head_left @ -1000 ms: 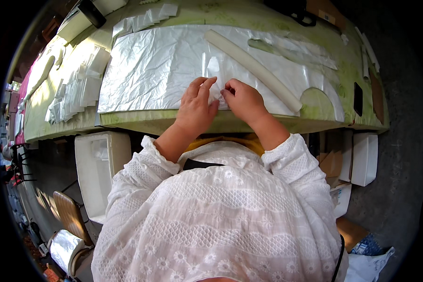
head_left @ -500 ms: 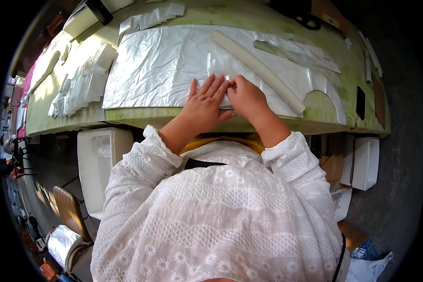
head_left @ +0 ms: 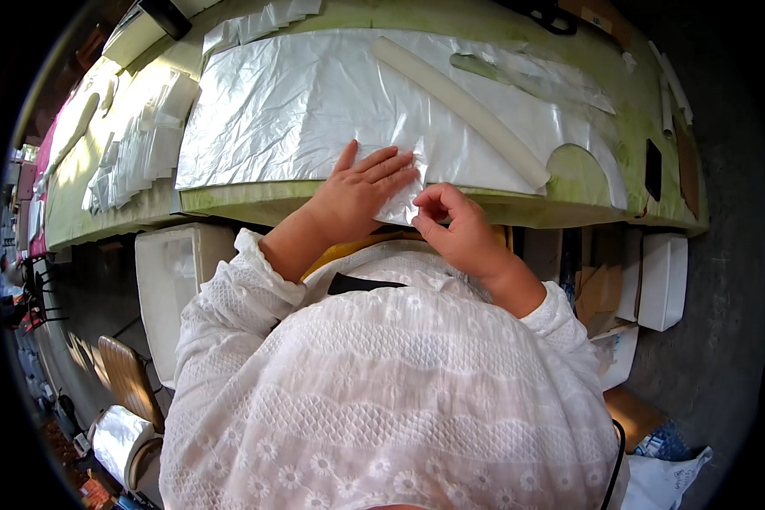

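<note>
A large clear plastic sheet lies spread over a green table. My left hand presses flat on the sheet's near edge, fingers apart. Just to its right, my right hand pinches a small corner of the plastic sheet at the table's front edge and lifts it slightly. A long pale foam strip lies diagonally on the sheet beyond my hands. My white lace sleeves fill the lower part of the view.
A stack of small plastic bags lies at the left of the table. White foam boxes stand below the table at left and right. Cardboard pieces and a wooden chair sit on the floor.
My hands have moved apart. The left hand went from curled to flat on the sheet, and the right hand drew back toward me, pinching the sheet's edge.
</note>
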`<state>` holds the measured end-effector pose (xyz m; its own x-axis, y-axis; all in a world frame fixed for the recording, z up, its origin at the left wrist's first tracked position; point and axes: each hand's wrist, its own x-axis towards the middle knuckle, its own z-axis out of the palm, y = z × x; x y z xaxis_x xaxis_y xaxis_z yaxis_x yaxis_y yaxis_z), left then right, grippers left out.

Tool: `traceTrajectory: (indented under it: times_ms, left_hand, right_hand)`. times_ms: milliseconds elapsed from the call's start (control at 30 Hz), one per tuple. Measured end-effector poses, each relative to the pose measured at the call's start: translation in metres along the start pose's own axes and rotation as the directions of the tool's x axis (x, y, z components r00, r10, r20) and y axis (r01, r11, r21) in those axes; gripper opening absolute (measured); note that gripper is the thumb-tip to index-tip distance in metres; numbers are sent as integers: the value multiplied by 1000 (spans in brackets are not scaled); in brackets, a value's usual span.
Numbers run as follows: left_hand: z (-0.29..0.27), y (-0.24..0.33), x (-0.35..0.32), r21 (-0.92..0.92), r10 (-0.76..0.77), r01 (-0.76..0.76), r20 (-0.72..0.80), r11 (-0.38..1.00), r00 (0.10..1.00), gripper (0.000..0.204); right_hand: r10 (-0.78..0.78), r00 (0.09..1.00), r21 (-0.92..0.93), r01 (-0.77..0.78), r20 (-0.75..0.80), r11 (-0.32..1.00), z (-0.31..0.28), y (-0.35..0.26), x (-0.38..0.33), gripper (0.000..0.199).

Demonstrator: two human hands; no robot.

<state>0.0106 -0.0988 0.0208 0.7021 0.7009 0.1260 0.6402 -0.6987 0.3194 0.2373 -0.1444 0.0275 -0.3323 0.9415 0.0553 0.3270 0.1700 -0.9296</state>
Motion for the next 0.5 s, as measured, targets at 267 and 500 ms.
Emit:
traceTrajectory:
  times_ms: [267,500]
  left_hand:
    - [9,-16,14,-219,-88,47,-178,974,980,37]
    - [19,-20,26,-306,-262,167,-305,937,916,13]
  right_hand:
    - [-411,899,-478,430,152,765,-28,28,28,62]
    - [-345,938,-535,270,-42,800,-22,36,50,19]
